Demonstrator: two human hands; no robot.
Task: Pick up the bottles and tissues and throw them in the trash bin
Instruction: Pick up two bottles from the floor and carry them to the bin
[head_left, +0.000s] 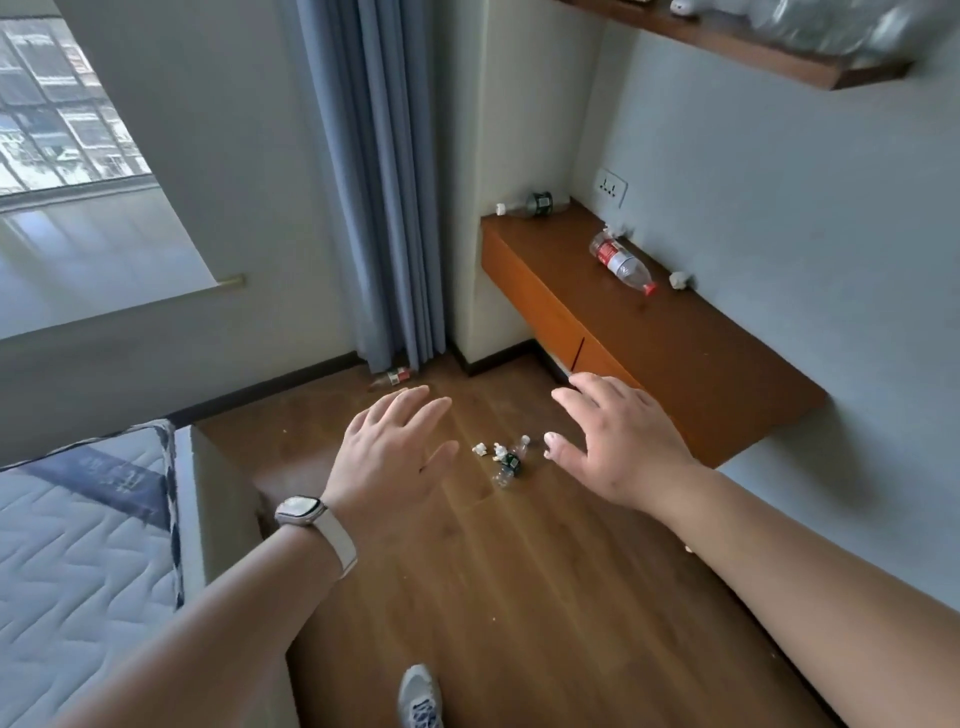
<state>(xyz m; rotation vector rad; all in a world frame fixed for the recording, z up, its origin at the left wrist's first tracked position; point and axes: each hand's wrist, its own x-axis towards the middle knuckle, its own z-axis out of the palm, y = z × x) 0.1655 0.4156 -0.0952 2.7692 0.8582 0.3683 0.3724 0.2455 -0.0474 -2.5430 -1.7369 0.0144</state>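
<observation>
My left hand (389, 452) and my right hand (618, 441) are both held out over the wooden floor, fingers spread, holding nothing. Between them on the floor lies a clear bottle with a dark label (511, 461), with crumpled tissues (485, 449) beside it. Another clear bottle with a red label (392, 378) lies at the foot of the curtain. On the wall-mounted desk (675, 353) lie a red-label bottle (621, 262), a dark-label bottle (532, 204) at the far corner and a tissue ball (679, 280). No trash bin is in view.
A mattress (78, 561) on its bed frame fills the lower left. A blue curtain (379, 182) hangs in the corner by the window. A wooden shelf (753, 47) juts out at the upper right. My shoe (420, 696) shows at the bottom edge.
</observation>
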